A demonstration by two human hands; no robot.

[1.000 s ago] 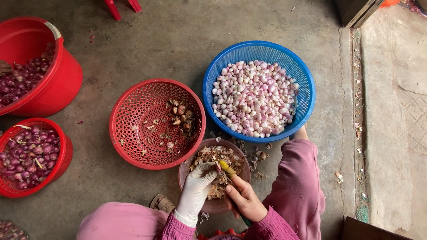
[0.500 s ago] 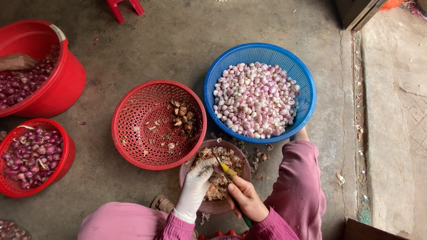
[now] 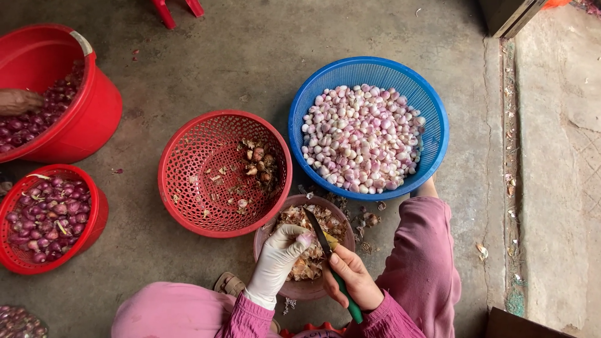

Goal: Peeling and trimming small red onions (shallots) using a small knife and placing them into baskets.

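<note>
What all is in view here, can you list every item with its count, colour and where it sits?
Blue basket: one, upper right, full of peeled pale pink shallots.
Red mesh basket: one, centre, a few scraps inside.
Brown bowl: one, under the hands, holding papery skins.
Red bucket: one, upper left, purple shallots; another person's hand in it.
Small red basket: one, left, purple shallots.
Knife: one, green handle.
Left hand: white glove, holds a shallot.
Right hand: bare, grips the knife.

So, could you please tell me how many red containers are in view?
3: a red bucket top left, a red basket of unpeeled shallots below it, and a red mesh basket in the middle. Others may lie outside the frame.
</note>
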